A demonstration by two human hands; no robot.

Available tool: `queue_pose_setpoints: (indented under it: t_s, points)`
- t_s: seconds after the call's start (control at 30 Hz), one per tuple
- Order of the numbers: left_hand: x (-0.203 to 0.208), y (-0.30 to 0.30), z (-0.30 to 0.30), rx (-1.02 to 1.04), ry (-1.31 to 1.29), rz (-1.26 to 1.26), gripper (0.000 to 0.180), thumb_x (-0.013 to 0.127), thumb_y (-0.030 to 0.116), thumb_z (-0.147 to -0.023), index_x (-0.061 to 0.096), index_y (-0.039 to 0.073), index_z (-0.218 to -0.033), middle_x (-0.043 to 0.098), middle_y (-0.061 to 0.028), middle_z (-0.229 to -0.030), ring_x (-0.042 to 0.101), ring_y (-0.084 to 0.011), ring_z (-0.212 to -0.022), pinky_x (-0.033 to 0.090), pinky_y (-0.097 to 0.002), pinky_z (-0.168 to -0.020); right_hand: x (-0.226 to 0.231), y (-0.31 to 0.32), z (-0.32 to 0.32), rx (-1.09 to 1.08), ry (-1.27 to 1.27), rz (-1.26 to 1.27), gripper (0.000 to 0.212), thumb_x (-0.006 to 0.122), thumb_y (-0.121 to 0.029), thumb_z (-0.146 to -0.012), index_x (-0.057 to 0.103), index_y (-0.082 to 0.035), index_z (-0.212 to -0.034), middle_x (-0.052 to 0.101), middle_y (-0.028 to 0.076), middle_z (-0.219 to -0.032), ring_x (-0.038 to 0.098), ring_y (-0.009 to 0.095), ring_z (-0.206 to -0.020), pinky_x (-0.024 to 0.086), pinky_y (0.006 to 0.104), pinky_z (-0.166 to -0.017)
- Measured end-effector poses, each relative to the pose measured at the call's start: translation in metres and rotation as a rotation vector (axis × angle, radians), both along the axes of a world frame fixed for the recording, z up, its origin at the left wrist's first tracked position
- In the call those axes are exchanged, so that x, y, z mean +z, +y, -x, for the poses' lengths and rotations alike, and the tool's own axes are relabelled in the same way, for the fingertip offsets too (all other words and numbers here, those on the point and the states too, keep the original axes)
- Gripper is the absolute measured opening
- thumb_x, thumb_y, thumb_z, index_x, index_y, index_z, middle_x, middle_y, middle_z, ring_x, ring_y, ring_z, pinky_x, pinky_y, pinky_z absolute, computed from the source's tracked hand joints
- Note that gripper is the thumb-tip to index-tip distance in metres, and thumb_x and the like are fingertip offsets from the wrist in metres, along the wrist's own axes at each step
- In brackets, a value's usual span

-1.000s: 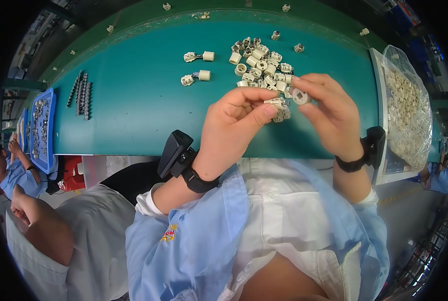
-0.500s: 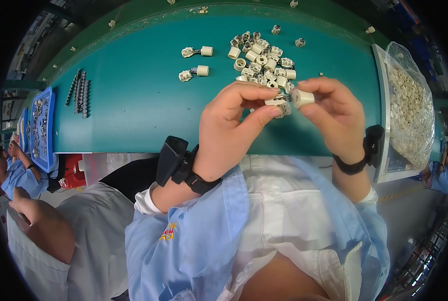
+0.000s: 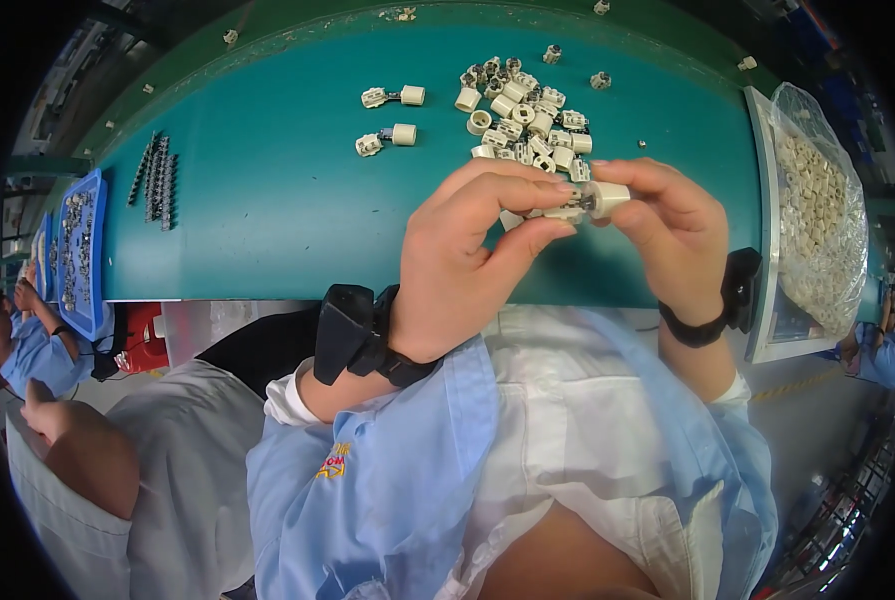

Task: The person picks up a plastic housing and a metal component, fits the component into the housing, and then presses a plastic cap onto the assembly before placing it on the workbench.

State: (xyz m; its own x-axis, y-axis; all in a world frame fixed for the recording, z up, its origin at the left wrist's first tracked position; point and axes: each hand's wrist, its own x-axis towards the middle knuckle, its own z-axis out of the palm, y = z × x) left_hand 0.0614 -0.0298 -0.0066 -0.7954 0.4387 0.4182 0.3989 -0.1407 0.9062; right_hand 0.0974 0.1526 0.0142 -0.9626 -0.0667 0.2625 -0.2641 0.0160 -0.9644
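My left hand (image 3: 472,225) pinches a small white plastic fitting with dark metal parts (image 3: 571,206) between thumb and fingers. In my right hand (image 3: 675,218), thumb and forefinger close on a white cylindrical plastic cap (image 3: 612,198). The cap's open end meets the fitting, both held just above the green table; my fingertips partly hide how deeply they fit. Beyond my hands lies a pile of similar white caps and fittings (image 3: 540,124). Left of the pile rest two cap-and-fitting pairs, an upper one (image 3: 411,96) and a lower one (image 3: 404,135).
Several dark metal strips (image 3: 154,190) lie at the left of the green table (image 3: 277,210). A blue tray (image 3: 94,305) of small parts stands on the left edge. At right, a clear bag of white parts (image 3: 812,195) sits in a pale tray (image 3: 764,240). A person (image 3: 127,480) sits at my left.
My hands have come closer together, bringing the cap up against the fitting. The fitting has turned slightly in my left fingers. The pile and the two pairs stay where they were.
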Motion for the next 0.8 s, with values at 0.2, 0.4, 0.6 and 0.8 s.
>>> queue_pose_setpoints:
  t_s: [0.2,0.4,0.6,0.8]
  points:
    - [0.0026,0.0002,0.0004,0.038,0.083,0.049,0.023,0.058,-0.013,-0.07,0.056,0.0,-0.09,0.054,-0.0117,-0.096,0.055,-0.0184,-0.09,0.047,-0.0269,-0.076,0.0012,-0.0002,0.0018,0.005,0.067,-0.137,0.023,0.06,-0.005,-0.078,0.059,0.001,-0.1,0.058,0.006,-0.087,0.051,0.006,-0.069,0.041,0.0167,-0.058]
    - [0.0001,0.0004,0.0031,0.075,0.21,0.081,0.023,0.06,-0.011,-0.069,0.057,0.001,-0.088,0.057,-0.0115,-0.092,0.057,-0.0186,-0.083,0.049,-0.0261,-0.07,-0.0018,-0.0055,-0.0004,-0.006,-0.018,-0.1,0.023,0.063,-0.009,-0.076,0.061,-0.001,-0.097,0.059,0.005,-0.082,0.052,0.007,-0.067,0.042,0.0182,-0.058]
    - [-0.0048,0.0031,0.0039,0.114,0.291,0.041,0.024,0.066,-0.006,-0.064,0.06,0.004,-0.086,0.06,-0.009,-0.085,0.058,-0.02,-0.076,0.048,-0.0265,-0.063,0.0021,-0.0039,0.0024,0.003,0.0,-0.198,0.023,0.064,-0.012,-0.076,0.061,-0.002,-0.096,0.06,0.006,-0.083,0.055,0.01,-0.067,0.044,0.0193,-0.06]
    - [-0.004,0.006,0.0051,0.108,0.282,0.037,0.027,0.067,-0.003,-0.062,0.061,0.006,-0.086,0.06,-0.0079,-0.083,0.058,-0.0216,-0.075,0.047,-0.0278,-0.063,0.0077,-0.0026,0.0026,0.02,0.17,-0.369,0.021,0.061,-0.011,-0.078,0.061,-0.003,-0.097,0.061,0.007,-0.088,0.058,0.015,-0.071,0.046,0.0197,-0.063]
